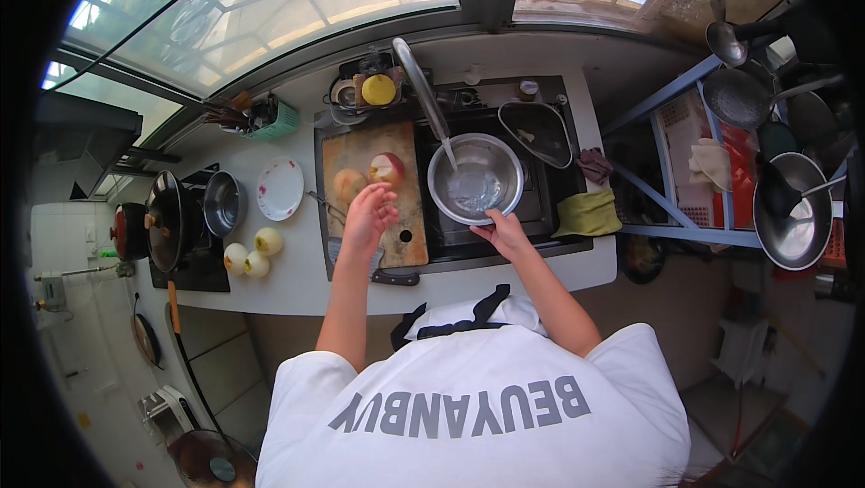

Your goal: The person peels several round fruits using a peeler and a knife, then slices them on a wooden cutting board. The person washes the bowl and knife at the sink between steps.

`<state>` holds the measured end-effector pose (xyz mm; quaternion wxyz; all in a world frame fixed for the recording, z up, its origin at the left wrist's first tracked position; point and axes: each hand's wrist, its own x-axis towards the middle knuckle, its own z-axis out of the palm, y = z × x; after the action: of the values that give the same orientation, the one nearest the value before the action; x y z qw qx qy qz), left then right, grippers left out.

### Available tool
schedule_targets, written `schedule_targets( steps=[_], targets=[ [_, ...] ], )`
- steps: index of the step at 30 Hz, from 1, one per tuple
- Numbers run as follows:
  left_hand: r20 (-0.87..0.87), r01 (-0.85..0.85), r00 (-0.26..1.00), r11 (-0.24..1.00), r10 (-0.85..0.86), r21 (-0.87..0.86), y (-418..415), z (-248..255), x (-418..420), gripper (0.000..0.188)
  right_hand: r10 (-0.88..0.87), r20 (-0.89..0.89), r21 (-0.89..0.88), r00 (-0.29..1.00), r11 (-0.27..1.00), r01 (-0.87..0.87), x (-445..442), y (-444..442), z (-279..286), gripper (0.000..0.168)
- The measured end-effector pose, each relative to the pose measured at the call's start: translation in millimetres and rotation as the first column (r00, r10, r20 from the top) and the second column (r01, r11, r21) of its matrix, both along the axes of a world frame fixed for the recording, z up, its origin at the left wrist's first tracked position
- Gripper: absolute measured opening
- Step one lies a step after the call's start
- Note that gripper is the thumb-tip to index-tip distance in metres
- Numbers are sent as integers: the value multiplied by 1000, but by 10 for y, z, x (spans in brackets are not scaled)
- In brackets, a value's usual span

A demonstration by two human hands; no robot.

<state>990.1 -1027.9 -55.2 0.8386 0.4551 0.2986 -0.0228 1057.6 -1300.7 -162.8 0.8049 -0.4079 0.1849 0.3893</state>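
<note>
My right hand [503, 234] grips the near rim of a stainless steel basin [517, 184] in the sink [540, 211]. Water runs into it from the curved faucet [422, 92]. My left hand [372, 214] is over the wooden cutting board [368, 136], empty, its fingers loosely bent and apart. Just beyond it, a partly peeled red apple [386, 169] and another reddish-yellow fruit [350, 184] rest on the board. A kitchen knife [397, 278] lies at the board's near edge, its blade partly hidden by my left forearm. A peeler-like tool [326, 205] is partly on the board's left edge.
Three pale peeled round fruits or onions [257, 263] and a floral plate [280, 188] are left on the counter. Beyond stand a metal pot [224, 204] and lidded pan [165, 221]. A strainer basket [537, 133] and green cloth [588, 213] are at right, before a blue rack [689, 234].
</note>
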Motion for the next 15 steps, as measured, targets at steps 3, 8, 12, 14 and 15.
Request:
schedule_targets(
  steps=[3,8,12,14,15],
  targets=[
    [96,52,995,986,-37,-158,92,70,367,29,-45,0,-44,999,998,45,-64,-76,-64,27],
    [56,36,998,895,-12,-444,32,10,953,34,21,-85,-34,996,999,-24,-218,-98,-38,29],
    [9,-15,1000,873,22,-487,-75,-277,1359,37,-44,-57,-28,997,999,42,-255,-131,17,29],
    [-21,-45,999,842,41,-537,-158,-373,1538,40,-59,-61,-40,996,998,57,-290,-163,25,29],
    [-40,-69,998,820,56,-568,-203,-460,1640,42,-56,-67,-49,996,997,53,-304,-181,39,29]
  ],
)
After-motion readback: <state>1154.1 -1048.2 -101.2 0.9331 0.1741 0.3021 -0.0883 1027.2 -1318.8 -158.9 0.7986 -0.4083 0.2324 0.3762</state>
